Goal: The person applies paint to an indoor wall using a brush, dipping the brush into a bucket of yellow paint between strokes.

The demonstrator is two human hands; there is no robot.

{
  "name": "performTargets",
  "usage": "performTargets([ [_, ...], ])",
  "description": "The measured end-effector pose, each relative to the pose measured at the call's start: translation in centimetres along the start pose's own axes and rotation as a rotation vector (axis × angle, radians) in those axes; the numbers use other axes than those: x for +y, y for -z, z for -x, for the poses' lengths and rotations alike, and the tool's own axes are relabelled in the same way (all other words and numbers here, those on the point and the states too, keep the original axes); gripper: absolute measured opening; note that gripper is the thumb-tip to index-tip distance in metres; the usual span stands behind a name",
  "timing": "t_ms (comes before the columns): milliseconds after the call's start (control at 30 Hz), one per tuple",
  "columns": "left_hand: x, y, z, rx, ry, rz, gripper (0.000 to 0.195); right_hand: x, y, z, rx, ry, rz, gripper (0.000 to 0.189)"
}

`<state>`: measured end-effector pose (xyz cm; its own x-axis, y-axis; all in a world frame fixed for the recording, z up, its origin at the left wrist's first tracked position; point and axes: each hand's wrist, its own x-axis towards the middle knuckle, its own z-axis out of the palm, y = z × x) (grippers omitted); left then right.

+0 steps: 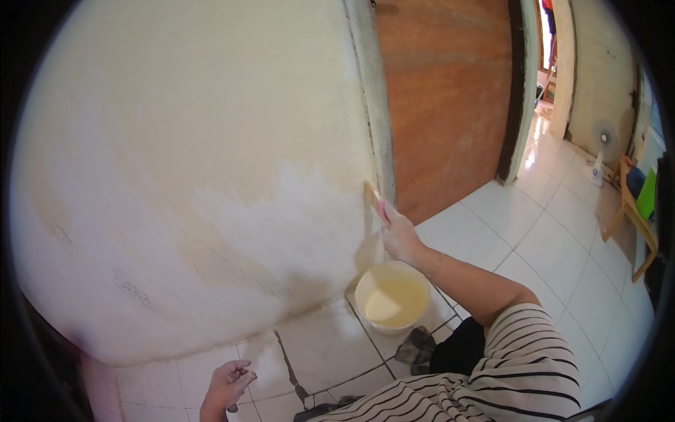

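Observation:
My right hand (402, 235) grips a paintbrush (377, 200) with a pinkish handle. Its bristles rest against the wall (253, 132) close to the corner edge beside the door. Cream-yellow paint covers the upper wall, while whitish bare patches show lower down. Just below my right forearm, a white plastic bucket (394, 298) of pale yellow paint stands on the floor by the wall's foot. My left hand (230, 385), with whitish smears on it, hovers over the tiles with fingers loosely bent and apart, holding nothing.
A reddish-brown wooden door (448, 105) adjoins the wall corner on the right. White tiles (327, 348) cover the floor, with a dark crack near my left hand. A white fan (600, 153) and a wooden folding stand (630, 216) are at the far right. Dark cloth (415, 348) lies beside the bucket.

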<state>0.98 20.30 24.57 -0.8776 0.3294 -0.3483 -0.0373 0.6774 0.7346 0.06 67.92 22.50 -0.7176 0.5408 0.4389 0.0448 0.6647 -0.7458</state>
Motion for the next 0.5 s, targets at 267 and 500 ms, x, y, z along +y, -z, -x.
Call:
performTargets([
  [267,-0.6,0.0,-0.3,-0.011,-0.012,0.02,0.04,-7.8,12.9,0.0,-0.316,0.014,-0.128,0.029],
  [500,-0.1,-0.2,-0.2,-0.013,-0.01,0.024,0.039,-7.7,15.2,0.7,-0.654,-0.377,-1.002,0.014],
])
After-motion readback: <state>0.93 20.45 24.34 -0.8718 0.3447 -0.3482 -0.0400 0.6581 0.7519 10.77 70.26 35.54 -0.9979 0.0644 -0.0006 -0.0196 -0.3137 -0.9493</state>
